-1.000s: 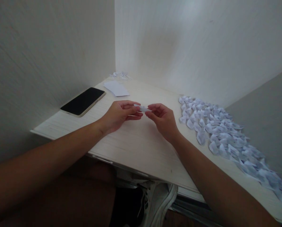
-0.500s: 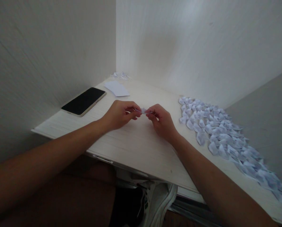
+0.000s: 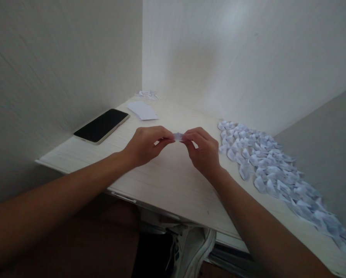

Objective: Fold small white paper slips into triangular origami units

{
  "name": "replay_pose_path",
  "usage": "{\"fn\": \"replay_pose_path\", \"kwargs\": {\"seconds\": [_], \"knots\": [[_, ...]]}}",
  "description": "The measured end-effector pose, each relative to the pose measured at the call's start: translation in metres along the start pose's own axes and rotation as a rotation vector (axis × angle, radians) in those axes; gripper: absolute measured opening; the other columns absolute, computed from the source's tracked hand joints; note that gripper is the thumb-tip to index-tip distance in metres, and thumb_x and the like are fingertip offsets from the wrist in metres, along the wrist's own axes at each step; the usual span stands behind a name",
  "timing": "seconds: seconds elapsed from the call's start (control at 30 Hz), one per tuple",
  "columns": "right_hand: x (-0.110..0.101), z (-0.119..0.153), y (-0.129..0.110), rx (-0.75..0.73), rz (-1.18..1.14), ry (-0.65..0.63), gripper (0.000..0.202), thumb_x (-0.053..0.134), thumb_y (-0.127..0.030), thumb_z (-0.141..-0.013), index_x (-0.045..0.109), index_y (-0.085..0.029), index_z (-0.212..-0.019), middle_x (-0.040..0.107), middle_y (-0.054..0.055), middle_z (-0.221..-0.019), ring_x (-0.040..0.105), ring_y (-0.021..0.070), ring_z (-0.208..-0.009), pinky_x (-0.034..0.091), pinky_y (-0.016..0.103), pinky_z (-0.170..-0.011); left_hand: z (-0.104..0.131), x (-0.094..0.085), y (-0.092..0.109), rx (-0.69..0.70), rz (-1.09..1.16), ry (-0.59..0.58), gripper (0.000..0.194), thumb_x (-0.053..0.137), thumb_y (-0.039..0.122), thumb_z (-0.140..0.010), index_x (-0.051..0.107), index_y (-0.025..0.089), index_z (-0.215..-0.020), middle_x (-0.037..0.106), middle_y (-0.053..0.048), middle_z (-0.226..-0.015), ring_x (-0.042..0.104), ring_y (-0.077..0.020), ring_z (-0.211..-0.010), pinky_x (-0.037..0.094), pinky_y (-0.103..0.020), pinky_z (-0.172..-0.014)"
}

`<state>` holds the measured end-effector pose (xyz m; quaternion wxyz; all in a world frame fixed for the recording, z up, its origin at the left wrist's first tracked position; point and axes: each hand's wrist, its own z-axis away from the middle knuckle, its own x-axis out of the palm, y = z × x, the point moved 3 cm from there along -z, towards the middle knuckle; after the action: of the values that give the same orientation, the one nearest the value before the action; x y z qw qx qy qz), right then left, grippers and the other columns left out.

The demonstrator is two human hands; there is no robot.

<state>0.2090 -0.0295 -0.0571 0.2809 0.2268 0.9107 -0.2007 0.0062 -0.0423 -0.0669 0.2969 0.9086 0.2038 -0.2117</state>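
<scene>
Folded paper piece: I have a small white folded paper piece [image 3: 178, 136] centred in the head view, held above the bench, with a little peak along its top; the finer creases are too small to make out.
Left hand: my left hand [image 3: 150, 143] pinches the folded paper piece's left end between thumb and fingers, at its 9 o'clock.
Right hand: my right hand [image 3: 203, 148] pinches the opposite end at 3 o'clock, thumb and fingers bowed into a small loop.
Bench: I read the bench [image 3: 167, 185] as a pale, flat surface with faint streaky grain and a straight near edge.
Folded pieces: crumpled-looking, pointed white folded pieces [image 3: 265, 154] crowd together in a long band, running from 2 to 4 o'clock of my hands.
Flat paper: smooth, straight-edged white flat paper [image 3: 143, 111] lies at 11 o'clock.
Scraps: thin, loose white scraps [image 3: 148, 95] sit beyond it, near the corner where the walls [image 3: 202, 50] meet.
Phone: a dark, glossy rectangle with a pale rim, the phone [image 3: 102, 126] lies flat at 10 o'clock.
Shoe: below the bench edge, toward 6 o'clock, I see a whitish shoe [image 3: 194, 247] with a ridged, curving sole.
</scene>
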Motion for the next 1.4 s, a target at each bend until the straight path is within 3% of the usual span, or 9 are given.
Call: {"fn": "replay_pose_path", "kwargs": {"seconds": [0.37,0.53,0.67,1.07,1.4], "knots": [[-0.001,0.002,-0.001,-0.059,0.023,0.041,0.017,0.065,-0.015,-0.101,0.077,-0.026,-0.094,0.075,0.005,-0.095,0.066,0.0173,-0.081,0.052,0.034,-0.073,0.003,0.002,0.004,0.200,-0.079,-0.005,0.014,0.065,0.025,-0.103,0.079,0.023,-0.101,0.082,-0.004,-0.101,0.077,-0.0153,-0.087,0.058,-0.025,-0.076],[-0.003,0.001,-0.005,-0.061,-0.011,0.062,0.018,0.065,-0.015,-0.101,0.078,-0.027,-0.096,0.074,0.005,-0.096,0.068,0.0177,-0.085,0.054,0.034,-0.075,0.004,0.001,0.007,0.261,-0.099,0.096,0.010,0.070,0.024,-0.102,0.079,0.023,-0.104,0.082,-0.004,-0.100,0.077,-0.0134,-0.086,0.059,-0.023,-0.078],[-0.004,0.001,-0.009,-0.066,-0.027,0.077,0.020,0.064,-0.015,-0.102,0.078,-0.028,-0.097,0.074,0.005,-0.097,0.068,0.0181,-0.087,0.055,0.034,-0.074,0.006,0.002,0.008,0.240,-0.101,0.127,0.011,0.069,0.026,-0.103,0.080,0.026,-0.105,0.082,-0.003,-0.102,0.077,-0.0128,-0.086,0.059,-0.023,-0.076],[-0.001,0.001,-0.010,-0.114,0.069,0.077,0.017,0.057,-0.017,-0.106,0.071,-0.022,-0.096,0.076,0.008,-0.096,0.068,0.0206,-0.087,0.055,0.037,-0.077,0.001,0.006,0.012,0.205,-0.049,0.161,0.012,0.066,0.021,-0.103,0.077,0.021,-0.099,0.081,-0.004,-0.097,0.076,-0.0146,-0.085,0.061,-0.027,-0.078],[-0.013,0.000,-0.017,-0.216,0.210,0.172,0.020,0.068,-0.012,-0.100,0.077,-0.029,-0.103,0.084,0.004,-0.105,0.076,0.0187,-0.089,0.054,0.037,-0.080,0.009,0.001,0.018,0.157,-0.173,0.297,0.012,0.076,0.029,-0.099,0.080,0.025,-0.110,0.084,-0.004,-0.117,0.082,-0.0196,-0.104,0.067,-0.034,-0.094]]}}
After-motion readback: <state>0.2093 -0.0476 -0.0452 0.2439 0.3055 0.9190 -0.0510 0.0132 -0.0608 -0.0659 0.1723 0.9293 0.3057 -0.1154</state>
